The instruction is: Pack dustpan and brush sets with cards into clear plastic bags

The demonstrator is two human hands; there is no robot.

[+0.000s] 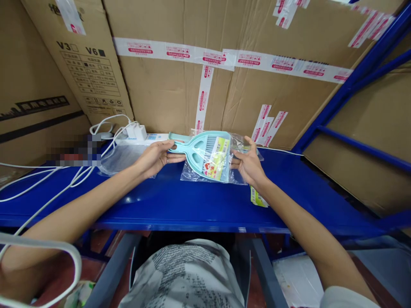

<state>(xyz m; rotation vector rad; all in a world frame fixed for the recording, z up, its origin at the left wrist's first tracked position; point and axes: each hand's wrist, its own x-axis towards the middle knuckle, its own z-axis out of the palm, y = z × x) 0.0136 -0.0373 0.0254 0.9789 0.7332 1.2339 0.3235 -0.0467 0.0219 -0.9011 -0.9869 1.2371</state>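
A light-blue dustpan and brush set (196, 155), with a yellow-green label, lies partly in a clear plastic bag (237, 176) above the blue table. My left hand (156, 158) pinches the set's handle, thumb on top and fingers beneath. At the wide end, my right hand (248, 163) has its fingers closed on the bag's edge. A yellow-green card (258, 197) lies on the table just below my right wrist. Another clear plastic bag (123, 160) rests behind my left forearm.
The blue table (192, 205) backs onto large taped cardboard (160, 94). A white power strip with plugs (138, 133) and white cables (78, 175) lies at the left. Blue metal bars (362, 145) stand at the right.
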